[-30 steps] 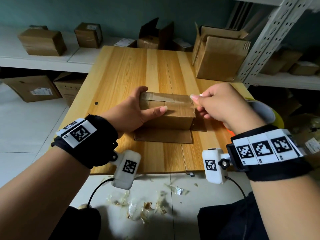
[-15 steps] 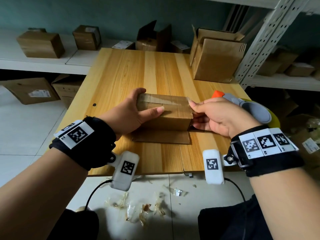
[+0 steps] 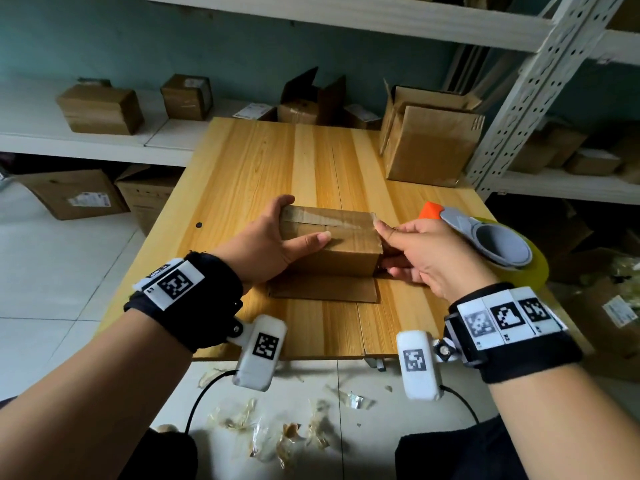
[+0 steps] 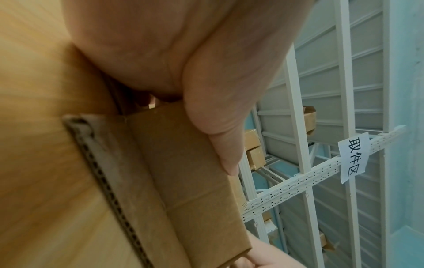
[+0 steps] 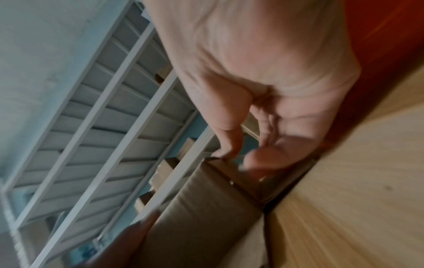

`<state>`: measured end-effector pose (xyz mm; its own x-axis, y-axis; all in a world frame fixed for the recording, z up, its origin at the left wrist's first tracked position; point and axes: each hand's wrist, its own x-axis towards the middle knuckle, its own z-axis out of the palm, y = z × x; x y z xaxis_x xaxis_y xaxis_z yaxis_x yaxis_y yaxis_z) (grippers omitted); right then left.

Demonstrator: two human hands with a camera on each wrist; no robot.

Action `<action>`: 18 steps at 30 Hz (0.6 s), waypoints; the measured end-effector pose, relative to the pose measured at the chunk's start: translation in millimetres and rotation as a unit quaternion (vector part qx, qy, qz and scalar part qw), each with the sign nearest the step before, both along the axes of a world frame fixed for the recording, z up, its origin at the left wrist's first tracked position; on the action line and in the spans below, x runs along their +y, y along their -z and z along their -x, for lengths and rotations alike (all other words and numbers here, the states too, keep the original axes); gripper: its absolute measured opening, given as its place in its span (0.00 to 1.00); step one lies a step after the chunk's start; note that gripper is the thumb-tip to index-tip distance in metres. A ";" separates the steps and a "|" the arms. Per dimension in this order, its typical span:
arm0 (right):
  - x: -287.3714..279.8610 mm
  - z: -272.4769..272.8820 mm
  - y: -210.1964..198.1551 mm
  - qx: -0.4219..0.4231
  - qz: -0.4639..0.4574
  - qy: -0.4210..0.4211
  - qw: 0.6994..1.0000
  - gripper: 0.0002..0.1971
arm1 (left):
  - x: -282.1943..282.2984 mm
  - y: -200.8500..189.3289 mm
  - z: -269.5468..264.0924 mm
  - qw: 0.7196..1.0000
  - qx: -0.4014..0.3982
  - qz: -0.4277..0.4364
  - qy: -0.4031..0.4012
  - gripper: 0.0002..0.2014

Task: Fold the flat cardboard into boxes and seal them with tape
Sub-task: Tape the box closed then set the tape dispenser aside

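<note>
Currently, left hand (image 3: 266, 244) grips the left end of the small brown cardboard box (image 3: 337, 245) at mid-table, thumb across its top. Clear tape strip (image 3: 332, 220) runs along the top seam. Right hand (image 3: 420, 256) pinches the box's right end, probably pressing the tape end; best rubbed flat over the edge, box braced.

- head view, from above, faces forward and down across the table (image 3: 311, 161) toward the shelves (image 3: 512, 109).
- left wrist view, very near, looks along the thumb at the box (image 4: 183, 181).
- right wrist view, blurred, shares that box (image 5: 201, 208) and shelves.
</note>
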<state>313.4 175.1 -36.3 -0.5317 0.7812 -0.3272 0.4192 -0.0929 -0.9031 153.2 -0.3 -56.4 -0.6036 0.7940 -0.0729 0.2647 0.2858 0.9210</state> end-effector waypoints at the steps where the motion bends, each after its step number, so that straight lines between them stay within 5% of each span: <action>1: -0.8 -0.2 -0.9 -0.015 -0.075 0.008 0.997 0.24 | -0.1 -0.6 -0.6 1.000 -0.002 0.000 -0.001 0.53; 4: -7.6 -1.2 -5.9 -0.047 -0.309 0.008 0.950 0.22 | -0.2 -1.4 -1.1 1.000 -0.005 -0.001 -0.004 0.52; 6: -12.2 0.2 -8.1 -0.029 -0.366 -0.010 0.930 0.19 | -0.1 -2.1 -1.4 1.000 -0.010 -0.002 -0.004 0.52; 13: -16.8 2.8 -9.4 -0.039 -0.365 -0.042 0.929 0.23 | 0.6 -1.7 0.3 1.000 -0.014 -0.002 -0.004 0.52; 18: -6.7 2.0 -8.8 -0.071 -0.192 -0.045 0.978 0.25 | -0.3 -1.9 0.7 1.000 -0.008 0.000 -0.008 0.50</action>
